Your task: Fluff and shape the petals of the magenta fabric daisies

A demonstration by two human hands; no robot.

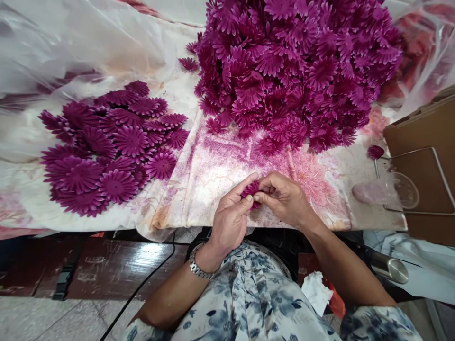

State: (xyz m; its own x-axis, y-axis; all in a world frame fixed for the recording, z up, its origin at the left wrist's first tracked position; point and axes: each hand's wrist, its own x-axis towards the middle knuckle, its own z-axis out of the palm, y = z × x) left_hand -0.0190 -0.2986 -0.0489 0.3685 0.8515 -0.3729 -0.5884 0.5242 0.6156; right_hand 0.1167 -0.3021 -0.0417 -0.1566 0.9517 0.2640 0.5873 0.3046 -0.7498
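Observation:
My left hand (231, 220) and my right hand (284, 199) meet at the table's near edge. Both pinch one small magenta fabric flower piece (250, 190) between thumbs and fingertips; most of it is hidden by my fingers. A silver watch sits on my left wrist. A big heap of magenta flower pieces (295, 66) lies just beyond my hands. A flatter spread of larger magenta flower pieces (110, 147) lies to the left.
The table is covered with a stained pale cloth (213, 170) and clear plastic sheeting (71, 42). A brown cardboard box (423, 161) with a wire frame and a clear cup (405, 189) stands at right. A steel flask (389, 267) lies below the table edge.

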